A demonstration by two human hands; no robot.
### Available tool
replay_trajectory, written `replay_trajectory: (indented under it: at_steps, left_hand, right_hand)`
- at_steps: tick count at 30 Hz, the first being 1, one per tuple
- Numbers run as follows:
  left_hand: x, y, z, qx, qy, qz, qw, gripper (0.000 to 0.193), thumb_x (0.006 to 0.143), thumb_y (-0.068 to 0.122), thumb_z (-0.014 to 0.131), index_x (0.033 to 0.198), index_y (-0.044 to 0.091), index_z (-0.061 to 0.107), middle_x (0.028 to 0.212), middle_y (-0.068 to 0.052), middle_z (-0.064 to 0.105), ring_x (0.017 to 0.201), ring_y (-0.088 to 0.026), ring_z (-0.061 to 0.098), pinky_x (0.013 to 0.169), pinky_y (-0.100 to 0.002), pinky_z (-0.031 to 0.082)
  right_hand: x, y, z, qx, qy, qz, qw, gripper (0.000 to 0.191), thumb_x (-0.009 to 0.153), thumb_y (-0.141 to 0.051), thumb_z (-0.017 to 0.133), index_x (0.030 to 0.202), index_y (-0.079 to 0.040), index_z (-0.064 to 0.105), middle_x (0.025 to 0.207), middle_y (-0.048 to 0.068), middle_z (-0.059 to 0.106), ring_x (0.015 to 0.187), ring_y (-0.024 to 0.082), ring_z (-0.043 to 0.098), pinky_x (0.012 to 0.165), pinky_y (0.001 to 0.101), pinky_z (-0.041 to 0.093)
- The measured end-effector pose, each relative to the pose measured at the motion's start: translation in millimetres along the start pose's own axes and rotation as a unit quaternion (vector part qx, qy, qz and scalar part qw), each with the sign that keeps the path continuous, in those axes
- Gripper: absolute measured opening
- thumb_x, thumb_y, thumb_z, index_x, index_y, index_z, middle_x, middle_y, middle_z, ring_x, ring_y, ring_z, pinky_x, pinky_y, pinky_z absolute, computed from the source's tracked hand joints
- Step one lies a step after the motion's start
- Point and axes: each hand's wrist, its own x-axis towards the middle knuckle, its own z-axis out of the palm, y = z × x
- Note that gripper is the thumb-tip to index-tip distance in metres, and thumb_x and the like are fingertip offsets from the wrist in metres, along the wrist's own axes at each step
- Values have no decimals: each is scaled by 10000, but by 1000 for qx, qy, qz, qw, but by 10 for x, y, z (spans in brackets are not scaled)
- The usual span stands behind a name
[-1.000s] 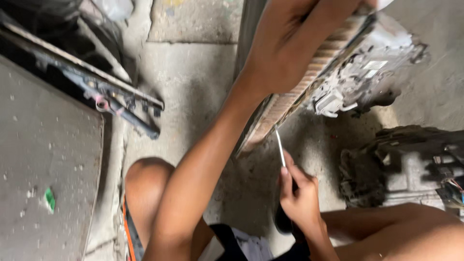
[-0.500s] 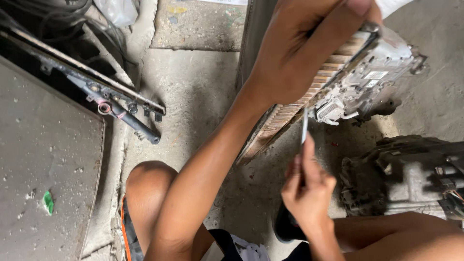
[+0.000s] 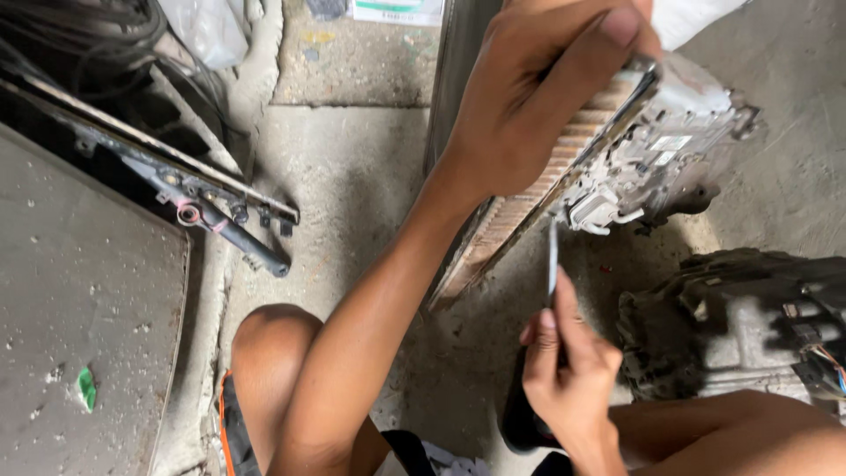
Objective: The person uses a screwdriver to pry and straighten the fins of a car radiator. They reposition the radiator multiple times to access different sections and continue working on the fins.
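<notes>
My left hand (image 3: 529, 106) grips the top edge of a tilted electronic unit (image 3: 656, 154), a flat grey metal chassis with a brownish ribbed edge running down to the concrete floor. My right hand (image 3: 568, 370) holds a screwdriver (image 3: 552, 256) with a thin metal shaft pointing up. Its tip sits at the lower corner of the chassis, by a white plastic connector. The dark handle (image 3: 520, 414) hangs below my fist.
A second dirty grey mechanical assembly (image 3: 749, 326) with coloured wires lies on the floor at the right. A dark metal frame bar (image 3: 211, 207) and black cables lie upper left, beside a flat grey panel (image 3: 79, 335). My knee (image 3: 273, 353) is at the bottom.
My right hand has risen and shifted right, bringing the screwdriver tip up to the chassis corner. My left hand keeps its hold on the tilted unit.
</notes>
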Motion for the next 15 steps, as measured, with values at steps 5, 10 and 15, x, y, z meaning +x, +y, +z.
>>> replay_trajectory:
  at_steps: [5, 10, 15]
  left_hand:
    - [75, 59, -34, -12, 2, -11, 1000, 418, 1206, 320, 431, 1012, 26, 656, 869, -43, 591, 798, -115, 559, 803, -260, 426]
    - [50, 43, -4, -9, 8, -1, 1000, 422, 1222, 321, 423, 1027, 34, 664, 854, -43, 593, 764, -125, 550, 785, -289, 428]
    - [65, 10, -5, -30, 6, 4, 1000, 402, 1212, 354, 407, 1132, 65, 675, 813, -24, 606, 671, -103, 532, 662, -283, 420]
  right_hand:
    - [508, -184, -231, -6, 60, -84, 995, 437, 1048, 99, 524, 1485, 80, 514, 740, 65, 667, 622, 99, 659, 595, 235, 530]
    - [581, -220, -198, -62, 54, -120, 989, 506, 1003, 131, 546, 1505, 78, 507, 733, 83, 654, 619, 115, 655, 625, 257, 530]
    - [162, -150, 84, -57, -5, -65, 996, 634, 848, 120, 546, 1479, 92, 485, 765, 119, 681, 599, 136, 664, 575, 257, 549]
